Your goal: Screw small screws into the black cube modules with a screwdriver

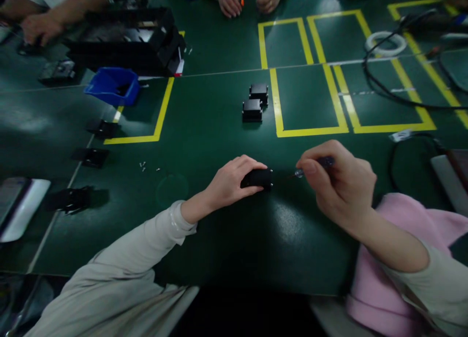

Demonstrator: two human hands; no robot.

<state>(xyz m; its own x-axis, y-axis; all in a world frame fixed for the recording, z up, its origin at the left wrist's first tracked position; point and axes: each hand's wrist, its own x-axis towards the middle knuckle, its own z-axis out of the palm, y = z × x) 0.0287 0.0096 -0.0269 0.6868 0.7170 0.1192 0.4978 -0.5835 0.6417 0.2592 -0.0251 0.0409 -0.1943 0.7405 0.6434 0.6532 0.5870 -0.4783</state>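
Near the middle of the green table, my left hand [234,178] grips a small black box-shaped part [259,178] between thumb and fingers. Two shiny screw heads stick out of the part's right end. To its right, my right hand [338,186] is closed round the handle of a screwdriver [299,173]. The thin shaft points left toward the screws, and its tip is too faint to place exactly. Farther back stand two similar black boxes [252,110] with screws at their sides. Some loose screws [142,166] lie left of my left hand.
A blue bin [116,85] sits at the back left, before stacked black trays [127,40]. Several black parts [73,199] line the left. Yellow tape [312,132] marks the table. A pink cloth item [387,278] lies under my right forearm. Other people's hands [230,1] rest across the table.
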